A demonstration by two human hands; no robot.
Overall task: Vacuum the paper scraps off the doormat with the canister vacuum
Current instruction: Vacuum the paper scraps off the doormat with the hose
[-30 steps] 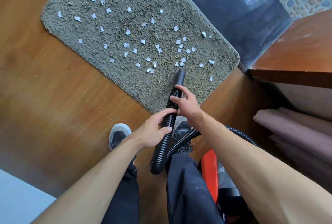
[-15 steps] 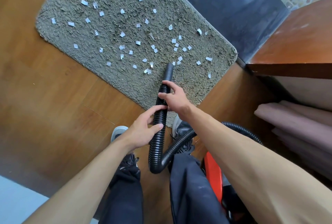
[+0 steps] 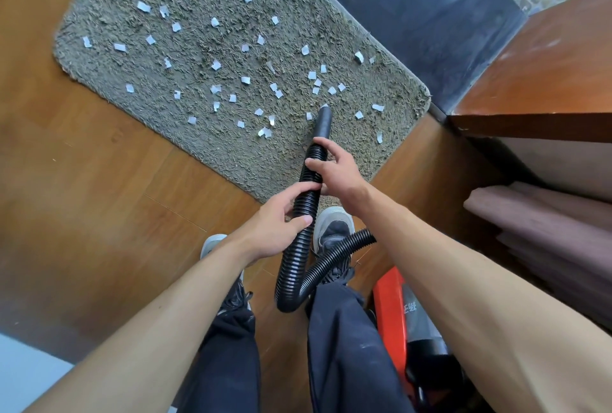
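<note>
Over the last second the hose tip (image 3: 323, 121) had advanced from the near edge of the doormat (image 3: 139, 58) further in towards the right of its middle, so that it now sat among the nearest paper scraps (image 3: 215, 64); 1 scrap lay right at the tip, and a small cluster lay just beyond it. Both hands had kept their places on the ribbed black hose (image 3: 303, 213): the right hand (image 3: 334, 170) was wrapped around it further up, close behind the smooth tip, with its fingers curled over the top; the left hand (image 3: 275, 230) grasped it nearer the body, thumb on the near side.

The scraps looked as numerous as before, spread from the far left corner to the near right edge; no cleared strip showed. By my judgement the suction work had only just begun, or had not yet begun; whether the machine was running could not be told. The orange canister (image 3: 394, 306) stood on the wooden floor (image 3: 82, 197) at the near right, beside the right leg, with the hose looping back to it between the shoes. A sweep across the near right cluster seemed the natural next pass.
</note>
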